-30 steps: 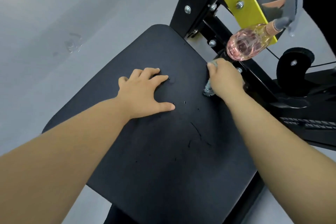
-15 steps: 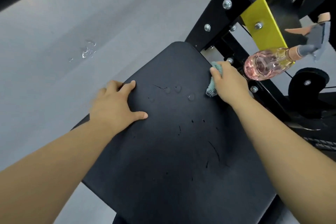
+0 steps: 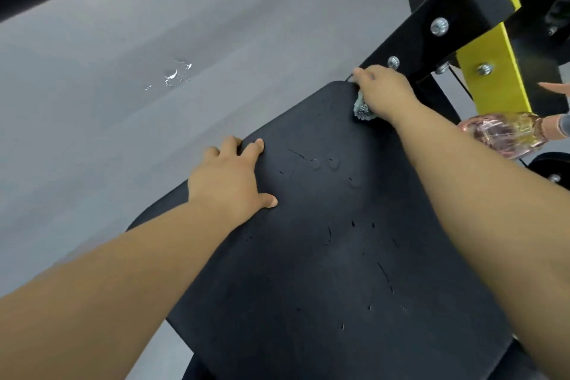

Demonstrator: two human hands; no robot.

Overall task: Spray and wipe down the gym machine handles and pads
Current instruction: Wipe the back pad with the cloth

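Grey cloth (image 3: 361, 109) in right hand (image 3: 382, 92) — left hand (image 3: 228, 177) flat

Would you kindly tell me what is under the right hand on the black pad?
A bunched grey-green cloth pokes out beneath the right hand at the far corner of the pad; the hand covers the rest.

Matt black pad (image 3: 324, 256); fuzzy cloth (image 3: 361, 108); shiny metal bolts (image 3: 439, 26)
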